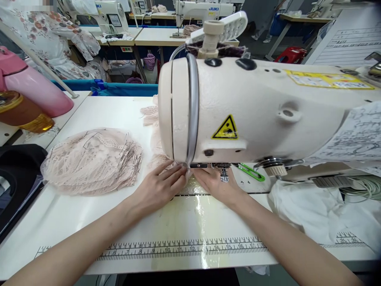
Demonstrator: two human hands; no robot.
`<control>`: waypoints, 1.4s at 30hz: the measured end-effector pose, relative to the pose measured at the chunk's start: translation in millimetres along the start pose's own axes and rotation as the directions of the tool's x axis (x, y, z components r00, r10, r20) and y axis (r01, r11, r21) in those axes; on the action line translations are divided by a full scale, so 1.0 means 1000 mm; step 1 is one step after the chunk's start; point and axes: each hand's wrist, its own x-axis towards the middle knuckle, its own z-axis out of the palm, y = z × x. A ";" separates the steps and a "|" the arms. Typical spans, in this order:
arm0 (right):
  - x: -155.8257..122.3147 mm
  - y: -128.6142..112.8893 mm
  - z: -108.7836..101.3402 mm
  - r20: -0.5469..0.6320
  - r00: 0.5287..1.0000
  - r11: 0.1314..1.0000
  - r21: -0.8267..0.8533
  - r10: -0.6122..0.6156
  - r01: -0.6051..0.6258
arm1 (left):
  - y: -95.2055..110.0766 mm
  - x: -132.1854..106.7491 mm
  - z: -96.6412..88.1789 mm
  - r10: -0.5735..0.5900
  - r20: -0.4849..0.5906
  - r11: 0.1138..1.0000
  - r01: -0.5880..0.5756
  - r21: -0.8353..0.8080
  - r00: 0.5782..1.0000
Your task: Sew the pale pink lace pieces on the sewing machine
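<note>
A cream sewing machine (226, 99) stands over the table, its head hiding part of the work beneath it. Pale pink lace fabric (156, 139) runs under the head from behind. My left hand (163, 182) is closed on the near edge of this lace, fingers bent and together, left of the needle area. From the other side my right hand (218, 184) reaches in under the head, its fingers drawn together at the lace; the presser parts cover some of them. A pile of pale pink lace pieces (92, 161) with loose dark threads lies left of my left hand.
Green thread snips (250, 171) lie right of the needle area. White cloth (306, 206) is bunched at the right. A printed ruler (178, 249) runs along the front edge. A pink bottle (38, 87) and an amber jar (24, 111) lie left. Someone in a floral top (53, 39) sits beyond.
</note>
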 end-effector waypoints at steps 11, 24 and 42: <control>0.009 -0.012 -0.011 -0.073 0.994 0.984 -0.164 -0.079 0.067 | -0.005 0.001 -0.002 -0.071 0.034 0.997 0.071 -0.005 0.997; 0.005 -0.019 -0.011 -0.066 0.985 0.959 0.228 -0.160 0.171 | -0.010 -0.002 -0.013 0.026 -0.080 0.998 -0.030 -0.052 0.996; 0.016 -0.026 -0.022 -0.267 0.921 0.883 0.299 -0.285 0.360 | -0.005 -0.002 -0.017 0.068 -0.120 0.998 -0.067 0.013 0.990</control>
